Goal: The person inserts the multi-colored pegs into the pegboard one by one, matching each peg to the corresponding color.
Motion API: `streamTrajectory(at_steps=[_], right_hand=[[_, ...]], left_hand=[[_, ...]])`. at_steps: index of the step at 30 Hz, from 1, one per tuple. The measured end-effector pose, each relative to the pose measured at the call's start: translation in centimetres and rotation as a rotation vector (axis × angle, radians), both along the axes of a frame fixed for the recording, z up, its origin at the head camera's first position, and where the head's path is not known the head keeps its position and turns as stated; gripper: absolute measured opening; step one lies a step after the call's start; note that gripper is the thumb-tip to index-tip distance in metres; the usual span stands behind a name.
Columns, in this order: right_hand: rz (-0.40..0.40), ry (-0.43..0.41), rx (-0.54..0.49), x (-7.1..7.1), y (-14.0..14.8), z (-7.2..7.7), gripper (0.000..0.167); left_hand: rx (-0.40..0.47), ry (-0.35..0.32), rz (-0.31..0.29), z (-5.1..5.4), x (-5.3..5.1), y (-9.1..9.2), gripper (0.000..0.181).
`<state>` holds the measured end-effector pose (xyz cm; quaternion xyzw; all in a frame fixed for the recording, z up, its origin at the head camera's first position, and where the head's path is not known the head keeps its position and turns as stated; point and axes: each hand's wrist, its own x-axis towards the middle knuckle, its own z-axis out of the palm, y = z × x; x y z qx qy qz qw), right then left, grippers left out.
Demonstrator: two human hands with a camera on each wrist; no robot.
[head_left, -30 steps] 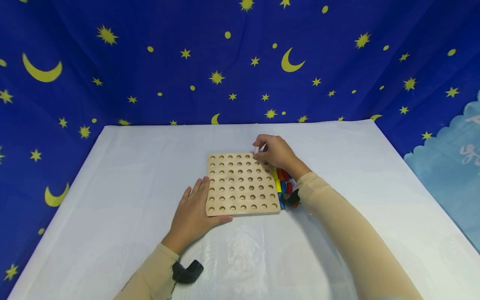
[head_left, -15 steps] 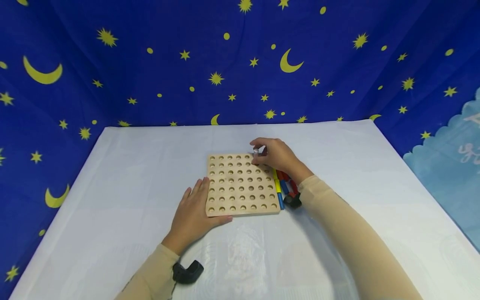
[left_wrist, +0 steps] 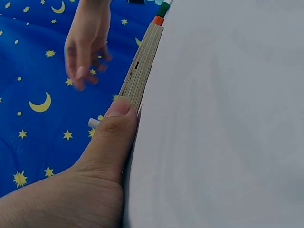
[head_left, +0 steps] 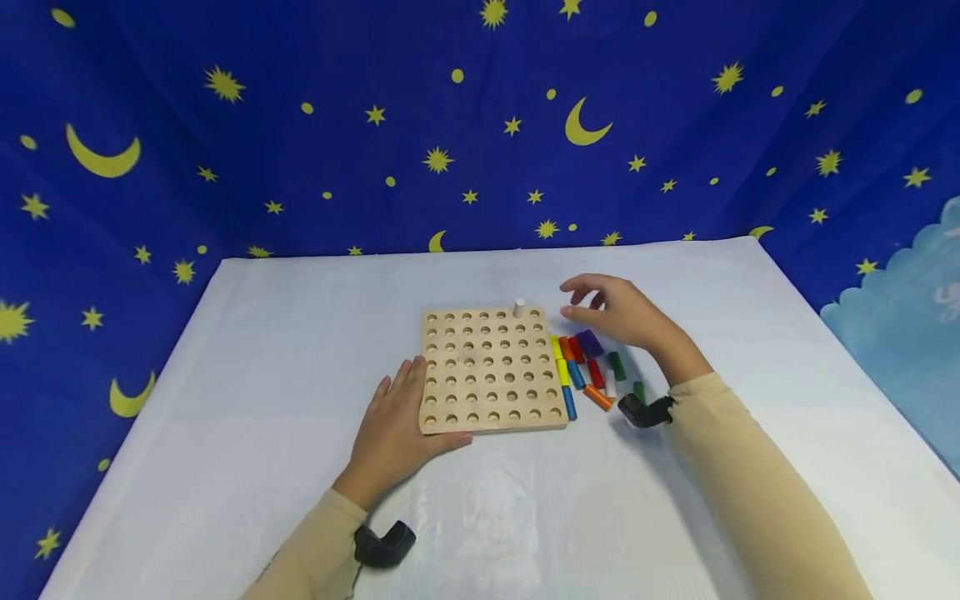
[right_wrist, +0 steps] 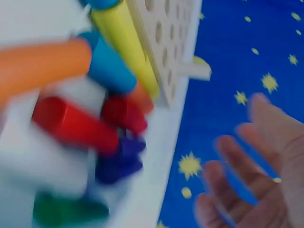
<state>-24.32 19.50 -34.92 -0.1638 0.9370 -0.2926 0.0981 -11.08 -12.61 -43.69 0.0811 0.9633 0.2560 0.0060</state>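
A square wooden pegboard [head_left: 480,371] with rows of round holes lies on the table. One white peg [head_left: 519,308] stands upright in its far row, second hole from the right corner; it also shows in the right wrist view as a pale peg [right_wrist: 195,71]. My left hand [head_left: 393,425] rests against the board's near left corner, thumb along the front edge and fingers along the left side. Off the board's far right corner, my right hand [head_left: 618,308] hovers with loosely bent fingers and nothing between them. Below it lie several coloured pegs [head_left: 595,373].
The loose pegs, yellow, blue, orange, red, purple, green and white, lie along the board's right side. A white cloth covers the table [head_left: 300,333]. Behind it hangs a blue curtain [head_left: 337,150] with stars and moons. Each wrist wears a black mount [head_left: 384,544].
My right hand has let go of the white peg, which now stands in the board, and has moved right, above the loose pegs. The left hand has stayed on the board.
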Motion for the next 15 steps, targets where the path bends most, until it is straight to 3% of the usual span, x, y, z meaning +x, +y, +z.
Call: streamTrajectory(at_steps=[7,15], right_hand=[[0.021,-0.144,0.218,3.5,2.9,-0.2,0.045],[-0.002,-0.134,0.317,6.6,3.0,-1.7,0.059]], left_hand=[[0.002,-0.001,0.012,0.3,-0.1,-0.2,0.135],[0.018,-0.003,0.026,-0.2,-0.1,-0.1,0.136]])
